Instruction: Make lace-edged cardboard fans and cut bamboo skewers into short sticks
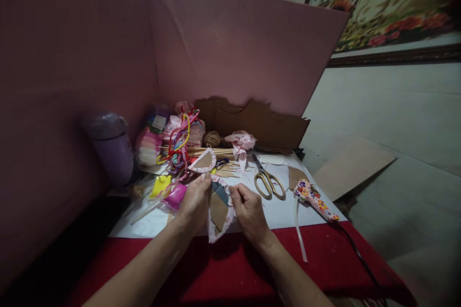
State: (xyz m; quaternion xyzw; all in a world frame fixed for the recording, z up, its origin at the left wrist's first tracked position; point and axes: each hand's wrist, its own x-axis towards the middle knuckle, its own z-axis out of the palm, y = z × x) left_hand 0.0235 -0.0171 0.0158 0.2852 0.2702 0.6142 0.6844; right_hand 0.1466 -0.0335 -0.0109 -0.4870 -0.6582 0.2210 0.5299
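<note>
Between my two hands is a half-oval cardboard piece (219, 208) with pink-and-white fabric folded over its edge. My left hand (196, 201) pinches its upper left side, thumb on top. On the curved right edge, the fingers of my right hand (250, 208) press the fabric border. Just beyond lies a second, similar fabric-edged cardboard piece (204, 161). Gold-handled scissors (268, 182) rest on the white sheet past my right hand. Farther right is a flower-patterned glue gun (315, 200) with a clear glue stick (299, 232) sticking out of it.
A lilac tumbler (112, 153) stands at the left. Pipe cleaners (182, 139), a twine ball (212, 139), thin wooden sticks (230, 169) and crumpled pink fabric (242, 143) crowd the back. Torn cardboard (252, 124) leans there. Yellow (160, 185) and magenta (175, 195) packets sit by my left hand.
</note>
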